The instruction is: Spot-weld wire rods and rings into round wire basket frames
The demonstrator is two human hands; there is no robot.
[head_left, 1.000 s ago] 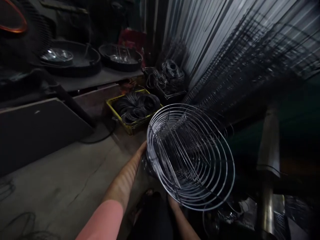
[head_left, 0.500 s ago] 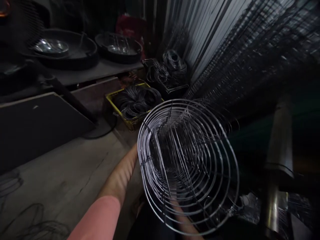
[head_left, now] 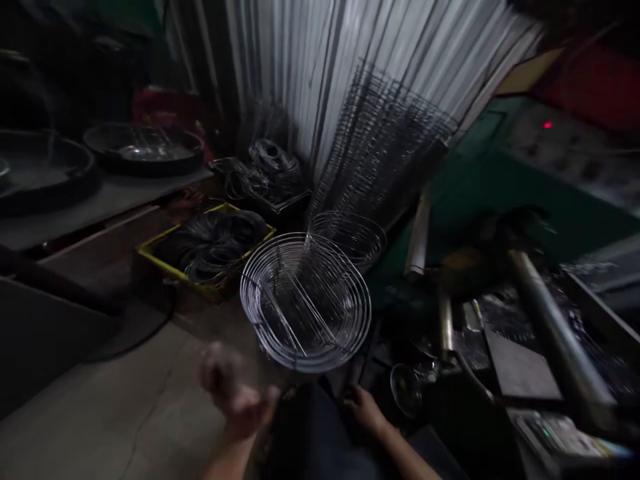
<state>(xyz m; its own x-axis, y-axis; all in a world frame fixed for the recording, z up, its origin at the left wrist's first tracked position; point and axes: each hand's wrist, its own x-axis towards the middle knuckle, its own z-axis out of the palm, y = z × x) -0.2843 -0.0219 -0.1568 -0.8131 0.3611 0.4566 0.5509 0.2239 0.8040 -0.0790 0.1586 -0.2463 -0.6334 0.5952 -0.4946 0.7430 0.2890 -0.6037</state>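
Observation:
A stack of round wire fan guards (head_left: 306, 303) stands on the floor in front of me, leaning towards a long leaning row of more wire guards (head_left: 380, 143) against the corrugated wall. My left hand (head_left: 231, 390) hangs in the air below and left of the stack, blurred by motion, touching nothing I can see. My right hand (head_left: 364, 407) rests low by my dark-clad leg, fingers curled loosely, just below the stack and apart from it.
A yellow crate of dark wire rings (head_left: 207, 243) sits left of the stack, a second heap of wire coils (head_left: 265, 173) behind it. Dark round pans (head_left: 143, 148) lie on a low shelf at left. A green machine with metal rollers (head_left: 555, 327) fills the right side.
Both hands have let go of the wire guard stack, which now stands on the floor farther from me. My view has swung to the right, bringing the green machine into sight.

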